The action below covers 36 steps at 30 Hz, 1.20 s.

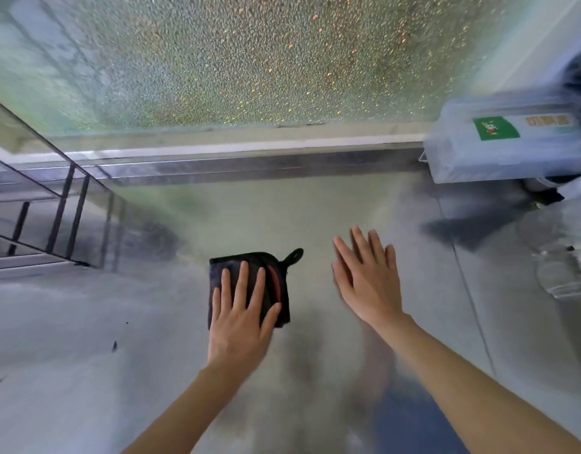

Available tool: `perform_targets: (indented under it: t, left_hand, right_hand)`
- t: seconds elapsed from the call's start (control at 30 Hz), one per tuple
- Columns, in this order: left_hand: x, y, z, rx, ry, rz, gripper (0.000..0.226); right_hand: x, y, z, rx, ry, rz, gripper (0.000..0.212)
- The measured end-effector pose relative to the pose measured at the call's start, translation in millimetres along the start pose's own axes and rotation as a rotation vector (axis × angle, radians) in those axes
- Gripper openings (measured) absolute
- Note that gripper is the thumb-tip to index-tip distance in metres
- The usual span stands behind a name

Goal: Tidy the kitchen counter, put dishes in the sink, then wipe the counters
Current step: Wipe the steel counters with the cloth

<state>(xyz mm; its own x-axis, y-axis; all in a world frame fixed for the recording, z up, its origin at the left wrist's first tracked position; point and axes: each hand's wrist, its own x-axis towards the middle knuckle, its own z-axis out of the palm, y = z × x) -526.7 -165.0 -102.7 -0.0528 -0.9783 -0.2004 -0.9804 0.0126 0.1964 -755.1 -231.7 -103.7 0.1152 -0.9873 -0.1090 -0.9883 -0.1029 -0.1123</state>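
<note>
A folded black cloth point(272, 276) with a red stripe and a small hanging loop lies on the steel counter point(86, 339) in the middle of the view. My left hand point(241, 317) presses flat on the cloth with straight fingers spread. My right hand point(367, 278) lies flat on the bare counter just right of the cloth, fingers straight and together, holding nothing. The picture is blurred by motion.
A frosted glass window point(249, 60) rises behind the counter's raised back edge. A black wire rack point(63, 211) with a glass panel stands at the left. At the right sit a pale blue box with a green label point(498, 142) and a clear container point(564, 273).
</note>
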Motion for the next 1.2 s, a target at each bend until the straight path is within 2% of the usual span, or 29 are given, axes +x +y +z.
perform_targets:
  t: [0.07,0.17,0.3,0.37,0.43,0.53,0.63,0.7,0.8,0.87,0.97,1.1,1.2]
  left_hand:
    - [-10,-6,5,0.034,-0.028,0.041,0.066]
    - [21,-18,-4,0.061,-0.020,0.046,0.066]
    - [93,-13,-22,-0.022,-0.015,-0.125,0.067]
    - [111,-2,-25,-0.039,-0.037,-0.147,0.065]
    - [105,5,-19,-0.010,-0.013,-0.043,0.065]
    - [52,11,-3,0.066,0.017,0.208,0.064]
    - [23,11,4,0.075,-0.018,0.321,0.061]
    - [36,10,4,0.090,-0.006,0.296,0.061]
    - [75,23,-5,0.050,-0.014,0.131,0.064]
    - [96,37,-10,0.017,-0.019,0.047,0.069]
    - [119,60,-13,-0.013,-0.018,-0.008,0.066]
    - [141,94,-13,-0.055,-0.017,-0.081,0.064]
    - [145,138,-5,-0.068,-0.037,-0.007,0.064]
  right_hand:
    - [-2,-2,5,-0.027,-0.049,-0.013,0.048]
    - [1,1,8,-0.038,-0.054,-0.006,0.049]
    - [1,-1,8,-0.029,-0.047,-0.008,0.050]
    - [1,-2,7,-0.022,-0.036,-0.008,0.049]
    - [2,-1,6,-0.009,-0.030,0.000,0.050]
    - [0,-3,6,0.005,-0.031,0.005,0.050]
    - [0,-1,6,0.010,-0.030,-0.001,0.050]
    - [1,-1,7,0.026,-0.021,0.000,0.050]
    - [0,1,5,0.157,0.052,0.014,0.053]
    - [-1,8,0,0.281,0.167,0.120,0.053]
    - [-2,46,-7,0.301,0.344,0.371,0.047]
    - [-20,108,-10,0.238,0.382,0.601,0.040]
    - [-41,132,-8,0.229,0.386,0.695,0.037]
